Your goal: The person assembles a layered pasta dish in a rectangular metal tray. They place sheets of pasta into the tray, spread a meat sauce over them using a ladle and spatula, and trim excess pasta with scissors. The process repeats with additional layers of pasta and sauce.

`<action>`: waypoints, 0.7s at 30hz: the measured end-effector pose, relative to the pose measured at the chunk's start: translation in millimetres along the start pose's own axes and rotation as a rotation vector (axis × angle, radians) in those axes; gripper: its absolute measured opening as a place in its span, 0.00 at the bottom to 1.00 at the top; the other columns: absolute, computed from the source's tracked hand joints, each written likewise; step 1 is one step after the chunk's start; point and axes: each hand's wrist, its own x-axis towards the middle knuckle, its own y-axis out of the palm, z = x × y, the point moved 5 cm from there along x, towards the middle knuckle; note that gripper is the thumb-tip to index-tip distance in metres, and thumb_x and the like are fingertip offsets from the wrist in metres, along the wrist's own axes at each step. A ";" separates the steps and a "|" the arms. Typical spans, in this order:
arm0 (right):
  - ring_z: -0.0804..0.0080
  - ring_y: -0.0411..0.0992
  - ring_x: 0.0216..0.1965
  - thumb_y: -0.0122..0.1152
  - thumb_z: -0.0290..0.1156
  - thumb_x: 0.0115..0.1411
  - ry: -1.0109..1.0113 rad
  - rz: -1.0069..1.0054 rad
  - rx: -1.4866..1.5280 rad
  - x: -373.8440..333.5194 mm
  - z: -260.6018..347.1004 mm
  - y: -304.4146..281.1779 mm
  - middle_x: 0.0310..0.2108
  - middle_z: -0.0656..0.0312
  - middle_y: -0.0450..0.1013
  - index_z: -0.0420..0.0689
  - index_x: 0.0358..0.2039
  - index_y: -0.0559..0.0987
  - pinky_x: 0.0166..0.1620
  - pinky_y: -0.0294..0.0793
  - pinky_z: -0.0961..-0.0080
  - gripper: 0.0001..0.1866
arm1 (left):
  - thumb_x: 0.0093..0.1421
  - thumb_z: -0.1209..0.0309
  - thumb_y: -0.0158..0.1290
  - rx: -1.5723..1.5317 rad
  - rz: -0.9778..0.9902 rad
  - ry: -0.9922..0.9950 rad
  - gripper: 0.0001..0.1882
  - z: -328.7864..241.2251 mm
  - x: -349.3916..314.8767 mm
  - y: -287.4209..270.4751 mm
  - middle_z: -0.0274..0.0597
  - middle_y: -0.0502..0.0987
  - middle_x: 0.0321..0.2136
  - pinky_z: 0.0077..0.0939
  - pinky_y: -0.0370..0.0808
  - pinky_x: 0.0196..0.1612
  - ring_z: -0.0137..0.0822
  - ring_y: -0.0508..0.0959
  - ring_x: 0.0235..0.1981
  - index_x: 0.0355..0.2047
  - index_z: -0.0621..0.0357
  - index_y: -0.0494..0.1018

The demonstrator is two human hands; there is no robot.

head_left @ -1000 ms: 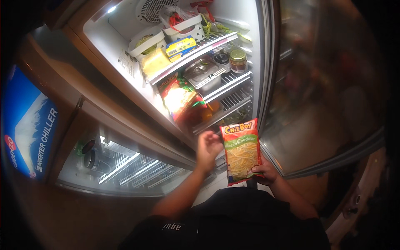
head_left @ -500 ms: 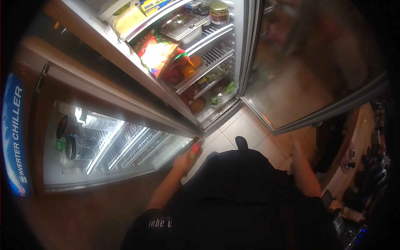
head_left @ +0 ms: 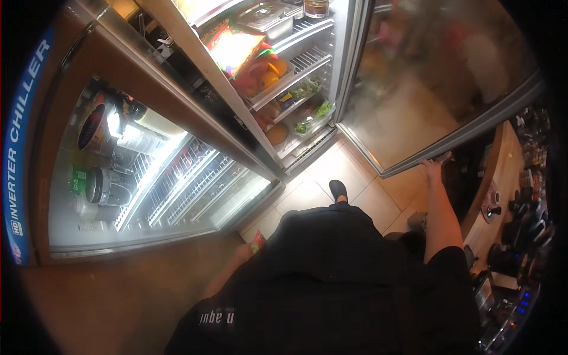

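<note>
Down at my left side, my left hand [head_left: 241, 254] is closed around a small red packet [head_left: 257, 242] with a bit of green; my body partly covers it. My right hand [head_left: 435, 165] has its fingers curled over the outer edge of a glass fridge door [head_left: 414, 127], which stands swung open to the right. In front of me the open fridge [head_left: 307, 142] holds a red and yellow bag [head_left: 235, 50], a lidded metal container [head_left: 269, 19], a jar [head_left: 316, 7], orange and red produce [head_left: 260, 77] and leafy greens [head_left: 322, 109] on its shelves.
A second glass-fronted chiller [head_left: 160, 183] stands closed on the left, with jars and bottles inside. To the right runs a wooden counter [head_left: 494, 177] crowded with dark items and a cup. My shoe [head_left: 338, 190] is on the tiled floor [head_left: 307, 189].
My right hand has moved forward onto the fridge door's edge. My left hand with the red packet has drawn back toward my body. The view has shifted slightly.
</note>
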 end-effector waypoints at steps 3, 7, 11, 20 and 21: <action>0.61 0.77 0.58 0.67 0.13 0.59 -0.058 -0.084 0.018 -18.7 -14.6 -17.7 0.67 0.55 0.72 0.56 0.86 0.28 0.56 0.80 0.65 0.69 | 0.55 0.46 0.72 -0.002 -0.090 0.070 0.32 -49.9 27.1 -27.7 0.56 0.88 0.50 0.50 0.82 0.57 0.57 0.87 0.54 0.56 0.49 0.84; 0.68 0.80 0.47 0.72 0.19 0.56 -0.161 -0.132 0.096 -80.6 -41.8 20.3 0.45 0.62 0.79 0.42 0.59 0.76 0.46 0.81 0.70 0.29 | 0.54 0.50 0.75 0.086 -0.210 0.106 0.34 -43.0 75.3 -43.4 0.54 0.88 0.51 0.47 0.82 0.58 0.55 0.87 0.54 0.58 0.48 0.83; 0.67 0.77 0.56 0.61 0.20 0.63 -0.086 0.142 0.224 -145.0 -74.0 55.3 0.53 0.64 0.78 0.47 0.63 0.78 0.58 0.78 0.66 0.26 | 0.54 0.56 0.75 -0.070 -0.142 0.132 0.33 -76.1 90.3 -33.6 0.50 0.88 0.52 0.45 0.82 0.59 0.51 0.88 0.53 0.61 0.47 0.83; 0.61 0.75 0.68 0.69 0.36 0.69 -0.023 1.049 -0.333 -215.7 -98.8 144.6 0.64 0.58 0.81 0.50 0.65 0.82 0.71 0.72 0.62 0.25 | 0.63 0.51 0.68 0.008 0.062 0.215 0.27 -109.1 38.0 -6.2 0.54 0.90 0.44 0.53 0.83 0.53 0.57 0.89 0.46 0.58 0.47 0.83; 0.62 0.75 0.67 0.70 0.39 0.69 -0.042 1.086 -0.450 -203.9 -118.6 137.8 0.63 0.58 0.81 0.50 0.64 0.84 0.71 0.72 0.62 0.24 | 0.63 0.51 0.68 0.020 0.073 0.213 0.26 -108.2 38.6 -1.2 0.54 0.90 0.44 0.54 0.83 0.53 0.58 0.89 0.46 0.58 0.47 0.83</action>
